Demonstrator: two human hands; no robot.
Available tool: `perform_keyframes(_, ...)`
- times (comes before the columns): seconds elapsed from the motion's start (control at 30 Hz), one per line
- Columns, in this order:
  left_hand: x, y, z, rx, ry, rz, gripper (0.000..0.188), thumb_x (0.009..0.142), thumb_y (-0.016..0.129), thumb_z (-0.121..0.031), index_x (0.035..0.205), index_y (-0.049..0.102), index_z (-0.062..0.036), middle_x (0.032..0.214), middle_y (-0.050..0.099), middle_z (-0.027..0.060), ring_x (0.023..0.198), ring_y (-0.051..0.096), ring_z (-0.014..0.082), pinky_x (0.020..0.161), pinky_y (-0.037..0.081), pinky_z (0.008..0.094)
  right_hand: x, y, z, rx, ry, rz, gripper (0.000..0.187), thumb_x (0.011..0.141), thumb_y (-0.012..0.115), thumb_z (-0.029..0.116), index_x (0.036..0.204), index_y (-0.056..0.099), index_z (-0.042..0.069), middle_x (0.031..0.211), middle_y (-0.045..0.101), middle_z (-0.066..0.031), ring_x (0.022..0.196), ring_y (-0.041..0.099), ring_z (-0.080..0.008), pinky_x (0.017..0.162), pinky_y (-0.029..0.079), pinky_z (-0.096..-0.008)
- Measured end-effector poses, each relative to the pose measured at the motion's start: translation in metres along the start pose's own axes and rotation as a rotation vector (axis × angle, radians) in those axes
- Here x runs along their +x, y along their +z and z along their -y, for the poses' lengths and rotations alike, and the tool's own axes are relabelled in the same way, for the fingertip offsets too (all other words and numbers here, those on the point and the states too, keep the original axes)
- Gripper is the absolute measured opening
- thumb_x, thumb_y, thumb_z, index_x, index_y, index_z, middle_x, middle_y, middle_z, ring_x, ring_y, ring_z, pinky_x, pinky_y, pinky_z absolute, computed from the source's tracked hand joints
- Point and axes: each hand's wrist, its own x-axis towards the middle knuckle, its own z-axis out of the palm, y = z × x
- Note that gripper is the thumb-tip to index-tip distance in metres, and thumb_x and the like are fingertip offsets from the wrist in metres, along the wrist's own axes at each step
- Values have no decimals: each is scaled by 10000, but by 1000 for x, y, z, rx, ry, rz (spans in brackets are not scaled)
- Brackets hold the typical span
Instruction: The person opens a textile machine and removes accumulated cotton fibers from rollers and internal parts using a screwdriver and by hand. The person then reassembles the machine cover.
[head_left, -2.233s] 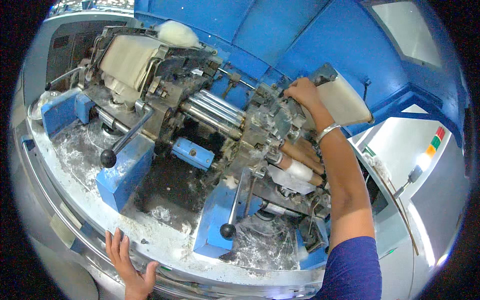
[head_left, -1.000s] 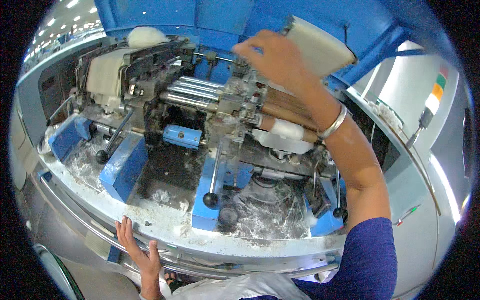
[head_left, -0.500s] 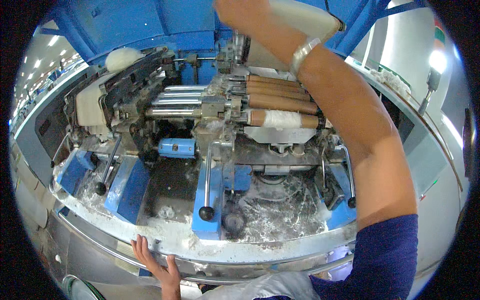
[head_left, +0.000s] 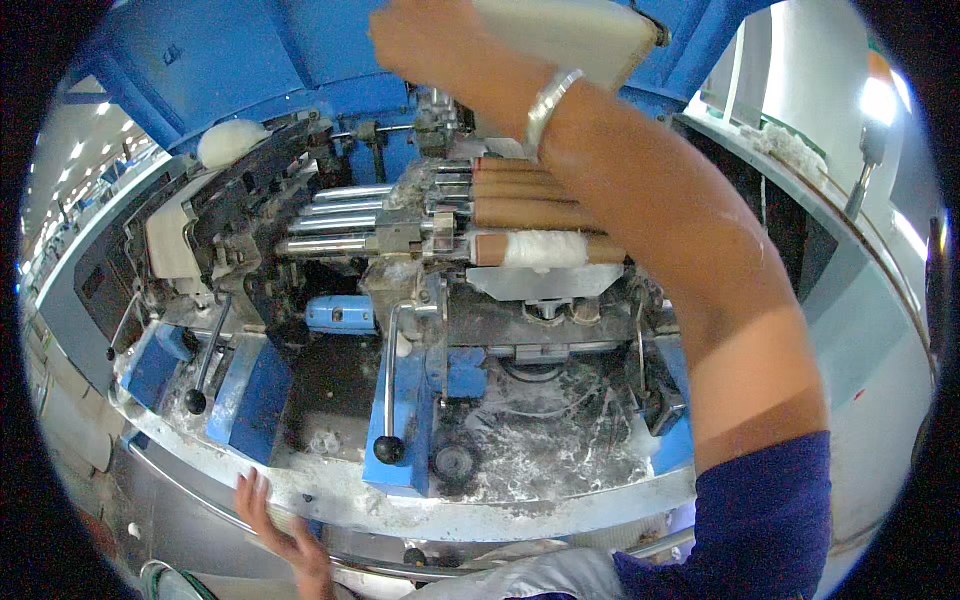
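My right arm reaches up across the machine. My right hand (head_left: 425, 42) is at the top, in front of the raised blue cover (head_left: 250, 45) and left of a cream padded panel (head_left: 565, 40). Its fingers are blurred and partly out of the picture. Below it are brown-covered rollers (head_left: 530, 212), and a band of white fibre (head_left: 545, 249) is wrapped round the front one. My left hand (head_left: 285, 540) holds nothing, its fingers spread, beside the front rail (head_left: 195, 495) and just short of the machine's pale front ledge (head_left: 340, 510).
Levers with black knobs (head_left: 389, 449) stand up at the front. Shiny steel rollers (head_left: 335, 222) lie left of the brown ones. White fluff covers the dark bed (head_left: 560, 430). A white fibre clump (head_left: 232, 143) sits on the left unit. Along the right side runs a rim (head_left: 850, 225).
My right hand has shifted left and slightly down over the machine. My left hand has moved slightly left, still spread. The whole view has shifted a little.
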Motion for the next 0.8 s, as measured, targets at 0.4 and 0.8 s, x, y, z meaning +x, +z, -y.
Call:
perform_keyframes(0.4,344,232,-97,88,711,318,485,859,579,-68,1325,541,-193,1084,609,150,1059,550,353,883,476,435,57,12,-40,102,93,28,246,875,546,182,1007,733,91,1088,693,-140,1020,663,-298,813,532,-440)
perform_keyframes(0.8,413,353,-109,906,831,491,647,874,585,-169,1450,372,-373,1205,613,87,1130,573,265,835,487,402,40,-3,-36,17,-48,44,224,839,612,167,1018,739,121,1126,690,-92,1067,648,-272,853,529,-412)
